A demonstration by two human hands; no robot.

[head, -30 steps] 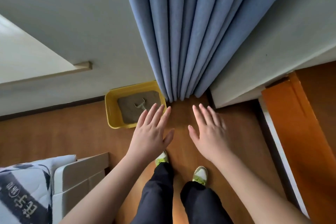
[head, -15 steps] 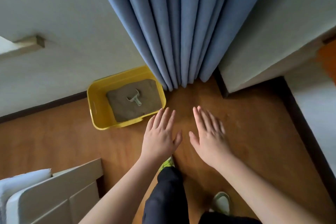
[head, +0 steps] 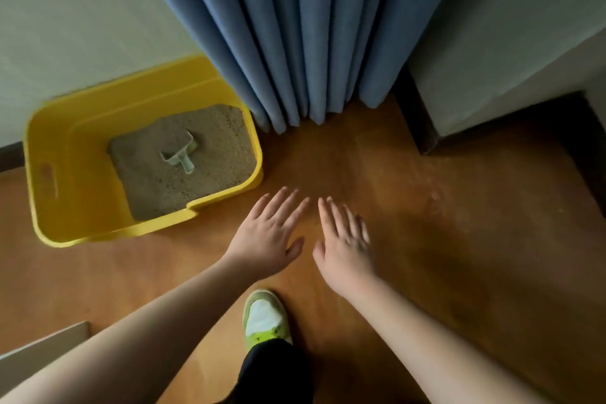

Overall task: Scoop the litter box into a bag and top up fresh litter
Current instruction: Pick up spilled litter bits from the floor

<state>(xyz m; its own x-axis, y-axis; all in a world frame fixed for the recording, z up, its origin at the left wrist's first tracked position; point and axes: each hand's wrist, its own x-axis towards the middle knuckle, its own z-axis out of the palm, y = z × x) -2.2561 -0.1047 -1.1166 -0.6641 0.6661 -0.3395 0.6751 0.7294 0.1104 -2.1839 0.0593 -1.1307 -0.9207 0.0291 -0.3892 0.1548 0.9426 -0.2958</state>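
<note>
A yellow litter box (head: 75,203) stands on the wooden floor against the wall, at the left. It holds grey-brown litter (head: 196,180), and a pale scoop (head: 182,152) lies on top of the litter. My left hand (head: 267,236) hovers flat, palm down and fingers apart, just right of the box's near corner. My right hand (head: 344,239) is beside it, also flat and holding nothing. No bag shows in view.
A blue curtain (head: 295,29) hangs to the floor right behind the box's far right corner. A dark baseboard (head: 416,115) and a wall corner jut out at the right. My shoe (head: 265,318) is below the hands. A pale furniture edge (head: 39,354) sits at bottom left.
The view has come closer to the litter box, which now looks larger and lower in the frame. Both hands stay flat, side by side and holding nothing.
</note>
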